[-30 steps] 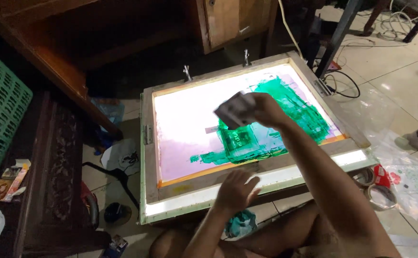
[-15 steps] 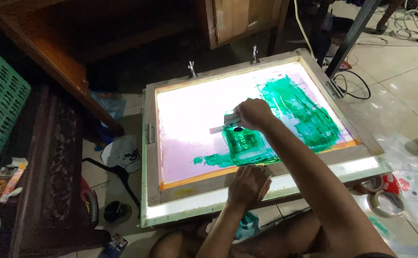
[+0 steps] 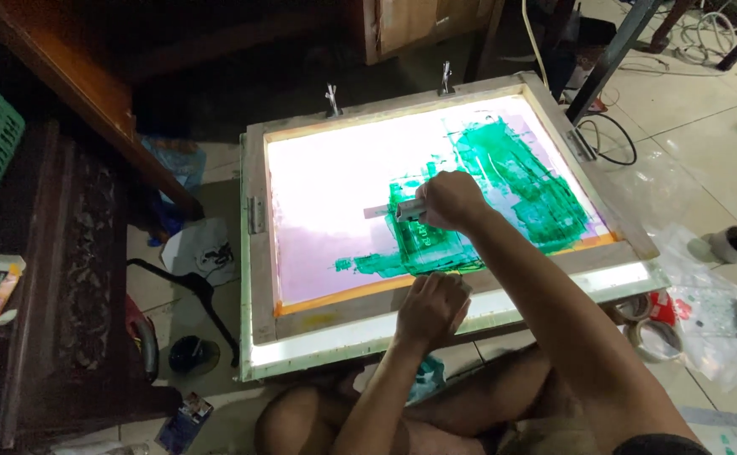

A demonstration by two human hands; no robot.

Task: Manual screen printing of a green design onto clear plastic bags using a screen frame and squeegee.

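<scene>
Backlit surface [image 3: 360, 333] glows under a wooden screen frame [image 3: 255, 253]; right hand [image 3: 448, 200] pinches a small scraper [image 3: 395, 210] tight on green emulsion [image 3: 511, 181], left hand [image 3: 431, 305] curled at six o'clock.

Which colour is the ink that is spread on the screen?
Green ink, on a pinkish backlit screen; the head view shows it.

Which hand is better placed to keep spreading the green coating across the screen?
The right hand, probably: it already grips the flat scraper over the green coating on the backlit screen. The left hand rests on the wooden frame at the near edge, away from the tool.
</scene>
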